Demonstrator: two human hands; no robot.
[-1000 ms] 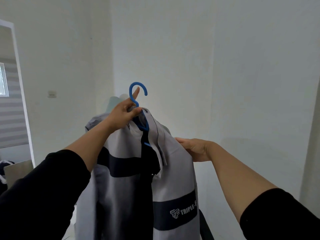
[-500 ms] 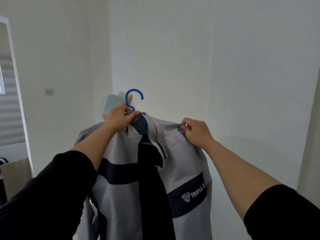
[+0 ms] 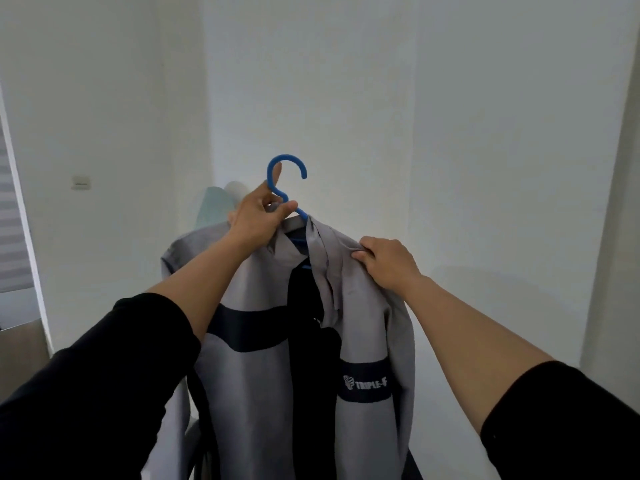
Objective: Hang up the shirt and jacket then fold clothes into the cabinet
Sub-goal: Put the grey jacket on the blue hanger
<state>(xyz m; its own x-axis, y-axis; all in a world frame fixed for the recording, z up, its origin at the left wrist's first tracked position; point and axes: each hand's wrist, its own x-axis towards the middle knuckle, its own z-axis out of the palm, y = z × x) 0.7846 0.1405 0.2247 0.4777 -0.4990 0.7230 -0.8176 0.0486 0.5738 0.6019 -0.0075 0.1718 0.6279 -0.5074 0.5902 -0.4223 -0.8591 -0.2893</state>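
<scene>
"TRIPLE-F" on jacket [image 3: 311, 341] band

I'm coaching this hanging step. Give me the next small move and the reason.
Probably tug the jacket shoulder square: the right hand pinches bunched fabric there, while the left hand holds the blue hanger, its hook free.

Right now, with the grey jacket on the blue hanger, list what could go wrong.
1. The right hand only pinches the jacket at one shoulder; letting go early may let that side slide off the hanger.
2. The left hand grips the hanger's neck just under the hook, so it may get in the way at a rail.
</scene>
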